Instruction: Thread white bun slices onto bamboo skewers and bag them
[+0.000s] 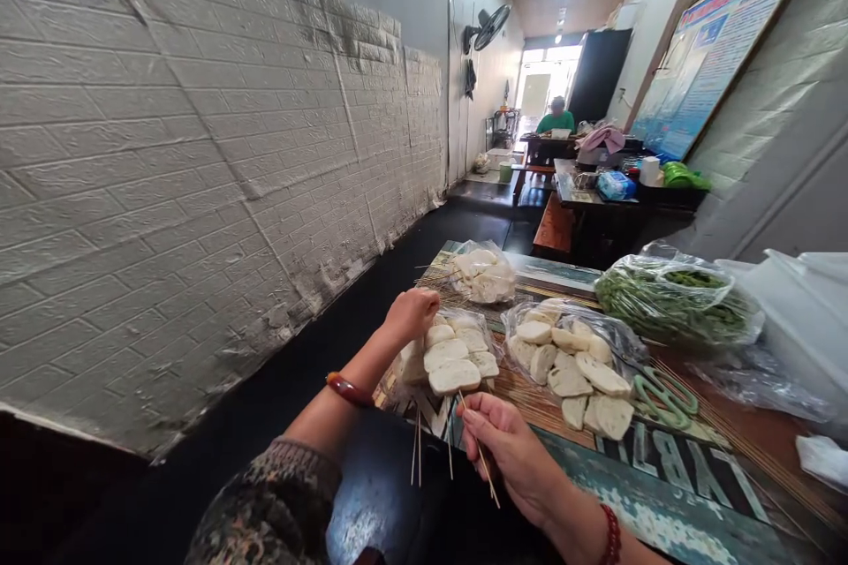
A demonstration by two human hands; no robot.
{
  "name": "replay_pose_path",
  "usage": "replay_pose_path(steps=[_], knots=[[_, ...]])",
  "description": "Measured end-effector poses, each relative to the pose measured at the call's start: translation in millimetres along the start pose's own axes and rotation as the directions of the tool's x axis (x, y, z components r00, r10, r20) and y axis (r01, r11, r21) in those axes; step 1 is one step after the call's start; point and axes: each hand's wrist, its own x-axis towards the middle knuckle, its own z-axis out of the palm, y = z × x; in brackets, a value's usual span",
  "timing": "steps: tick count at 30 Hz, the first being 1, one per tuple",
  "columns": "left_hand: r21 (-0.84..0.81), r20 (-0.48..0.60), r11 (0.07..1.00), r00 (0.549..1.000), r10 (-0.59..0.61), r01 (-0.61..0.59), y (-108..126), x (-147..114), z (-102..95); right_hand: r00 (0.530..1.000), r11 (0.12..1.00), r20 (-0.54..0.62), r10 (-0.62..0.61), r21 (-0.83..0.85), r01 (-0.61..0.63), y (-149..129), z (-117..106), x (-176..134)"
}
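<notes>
My right hand [504, 446] pinches a thin bamboo skewer [487, 464], its upper end at the near edge of a pale slice [454, 377]. My left hand [412, 314] is closed at the far left of the stacked pale slices [445, 353]; its fingertips are turned away, so what they hold is hidden. Several skewers stick out from under this stack towards me. Right of it, more pale slices [567, 375], some speckled, spill from a clear plastic bag. I cannot tell what food the slices are.
Another bag of slices [482, 274] lies at the table's far end. Green scissors [662, 397], a bag of leafy greens [689, 300] and a white plastic container [801, 309] are on the right. Beyond, a person in green [556, 118] sits at another table. A brick-patterned wall [199, 150] runs along the left.
</notes>
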Motion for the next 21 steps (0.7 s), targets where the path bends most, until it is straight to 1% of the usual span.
replay_pose_path(steps=[4, 6, 10, 16, 18, 21], knots=[[-0.017, -0.101, 1.0, 0.995, -0.007, 0.005, 4, 7, -2.5, 1.0, 1.0, 0.006, -0.017, 0.015, 0.017, -3, -1, 2], [-0.02, -0.13, 1.0, 0.991, -0.011, 0.008, 7, 9, -4.1, 1.0, 1.0, 0.008, -0.022, 0.015, 0.022, -4, -1, 2], [-0.022, -0.139, 1.0, 0.99, -0.002, -0.001, 9, 11, -7.3, 1.0, 0.999, -0.004, -0.03, -0.016, 0.03, -8, -1, 4], [-0.021, -0.14, 1.0, 0.99, 0.017, -0.021, 7, 14, -13.0, 0.997, 0.981, -0.023, -0.08, -0.177, 0.075, -18, -2, 12], [-0.02, -0.14, 1.0, 0.99, 0.021, -0.024, 7, 14, -13.5, 0.996, 0.979, -0.015, -0.085, -0.185, 0.081, -19, -2, 13], [-0.02, -0.14, 1.0, 0.99, 0.019, -0.022, 6, 15, -12.5, 0.999, 0.987, -0.023, -0.048, -0.156, 0.044, -19, -2, 15]])
